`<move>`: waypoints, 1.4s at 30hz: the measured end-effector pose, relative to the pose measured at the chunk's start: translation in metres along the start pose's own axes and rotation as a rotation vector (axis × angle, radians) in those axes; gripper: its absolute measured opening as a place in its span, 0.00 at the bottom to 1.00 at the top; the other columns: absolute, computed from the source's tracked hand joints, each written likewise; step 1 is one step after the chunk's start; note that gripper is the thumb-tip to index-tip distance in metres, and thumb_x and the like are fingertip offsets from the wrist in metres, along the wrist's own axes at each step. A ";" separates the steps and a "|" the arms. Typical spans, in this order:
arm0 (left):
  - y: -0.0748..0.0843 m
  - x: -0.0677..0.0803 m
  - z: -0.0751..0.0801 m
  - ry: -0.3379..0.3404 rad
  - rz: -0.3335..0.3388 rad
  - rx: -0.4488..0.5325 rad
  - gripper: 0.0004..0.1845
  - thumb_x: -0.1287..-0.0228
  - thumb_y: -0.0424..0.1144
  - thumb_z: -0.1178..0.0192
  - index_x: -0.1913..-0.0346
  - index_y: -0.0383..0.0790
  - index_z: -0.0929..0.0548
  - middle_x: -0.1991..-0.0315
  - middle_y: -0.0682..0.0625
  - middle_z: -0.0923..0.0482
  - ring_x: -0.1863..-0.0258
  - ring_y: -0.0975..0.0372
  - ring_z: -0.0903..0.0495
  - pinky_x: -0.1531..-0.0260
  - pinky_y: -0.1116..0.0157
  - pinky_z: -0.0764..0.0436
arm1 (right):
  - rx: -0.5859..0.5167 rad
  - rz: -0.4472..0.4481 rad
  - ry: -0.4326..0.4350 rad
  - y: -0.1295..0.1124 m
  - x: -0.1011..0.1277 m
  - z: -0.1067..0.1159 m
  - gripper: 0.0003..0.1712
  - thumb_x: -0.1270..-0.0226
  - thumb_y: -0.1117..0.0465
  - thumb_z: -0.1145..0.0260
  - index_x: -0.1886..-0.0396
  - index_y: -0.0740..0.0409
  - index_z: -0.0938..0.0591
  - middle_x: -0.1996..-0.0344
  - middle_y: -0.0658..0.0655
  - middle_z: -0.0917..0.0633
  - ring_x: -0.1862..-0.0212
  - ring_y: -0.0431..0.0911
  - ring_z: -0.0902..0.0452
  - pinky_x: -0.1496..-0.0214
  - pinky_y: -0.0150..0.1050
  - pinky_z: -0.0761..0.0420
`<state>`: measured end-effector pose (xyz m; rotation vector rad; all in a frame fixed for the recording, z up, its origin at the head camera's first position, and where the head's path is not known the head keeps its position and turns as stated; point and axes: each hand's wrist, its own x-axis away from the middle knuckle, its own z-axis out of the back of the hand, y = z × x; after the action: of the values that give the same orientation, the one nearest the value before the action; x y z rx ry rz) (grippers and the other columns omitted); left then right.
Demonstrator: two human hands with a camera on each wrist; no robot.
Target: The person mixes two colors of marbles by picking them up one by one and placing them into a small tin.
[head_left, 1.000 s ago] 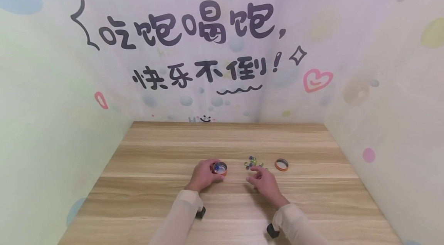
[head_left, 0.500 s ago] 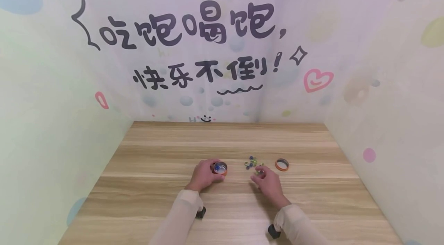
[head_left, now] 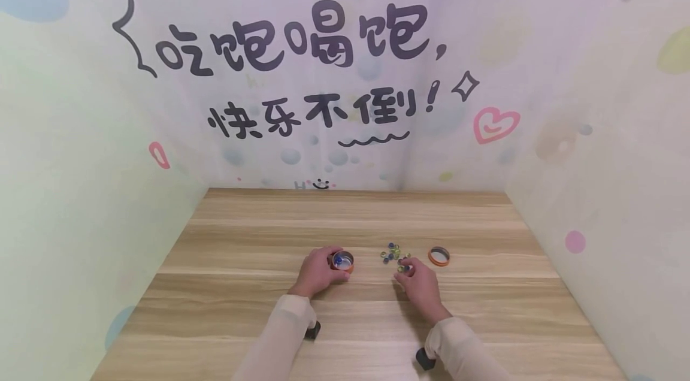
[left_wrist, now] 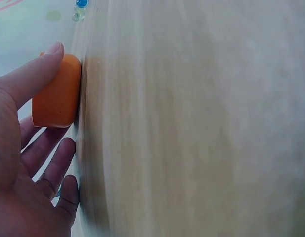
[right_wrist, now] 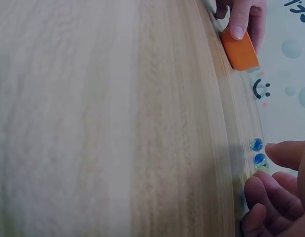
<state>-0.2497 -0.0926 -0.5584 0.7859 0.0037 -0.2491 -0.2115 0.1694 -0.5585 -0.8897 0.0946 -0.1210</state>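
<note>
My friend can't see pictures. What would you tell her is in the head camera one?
Two hands work on a wooden table: the left hand holds a small orange tin with something blue inside, and the right hand reaches its fingertips into a scatter of little glass beads. An orange lid lies to the right, under pastel walls with writing.

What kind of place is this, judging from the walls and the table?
Probably a small staged booth, not a home: a bare wooden table closed in on three sides by pastel printed walls. On it lie only an orange tin, its lid and beads.
</note>
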 end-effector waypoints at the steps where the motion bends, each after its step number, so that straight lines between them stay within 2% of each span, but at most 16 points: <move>1: 0.000 0.000 0.000 0.000 0.002 0.003 0.35 0.57 0.49 0.21 0.42 0.43 0.20 0.50 0.47 0.20 0.50 0.52 0.25 0.47 0.49 0.29 | 0.008 0.002 0.001 0.000 -0.001 0.000 0.18 0.43 0.64 0.27 0.53 0.63 0.19 0.77 0.53 0.22 0.81 0.43 0.28 0.79 0.37 0.27; 25: -0.001 0.001 0.000 0.004 0.002 0.037 0.35 0.56 0.48 0.21 0.42 0.45 0.20 0.48 0.49 0.20 0.49 0.53 0.26 0.45 0.48 0.30 | 0.108 -0.020 -0.027 -0.004 -0.004 0.001 0.18 0.45 0.65 0.29 0.53 0.63 0.18 0.71 0.54 0.20 0.70 0.47 0.27 0.72 0.39 0.28; 34: -0.002 0.001 0.000 0.008 -0.007 0.036 0.34 0.56 0.49 0.21 0.43 0.45 0.19 0.51 0.50 0.20 0.52 0.54 0.26 0.49 0.49 0.29 | 0.128 -0.004 -0.019 -0.005 -0.005 0.002 0.17 0.46 0.66 0.29 0.55 0.63 0.17 0.73 0.53 0.20 0.71 0.46 0.26 0.71 0.40 0.27; 42: -0.001 0.001 0.001 0.006 0.011 0.041 0.34 0.56 0.49 0.22 0.43 0.45 0.19 0.53 0.51 0.20 0.54 0.56 0.27 0.50 0.50 0.28 | 0.146 -0.007 -0.025 -0.005 -0.007 0.002 0.14 0.47 0.67 0.29 0.58 0.62 0.16 0.74 0.53 0.19 0.71 0.46 0.26 0.71 0.41 0.27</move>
<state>-0.2493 -0.0939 -0.5583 0.8271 0.0001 -0.2369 -0.2187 0.1691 -0.5535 -0.7452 0.0586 -0.1215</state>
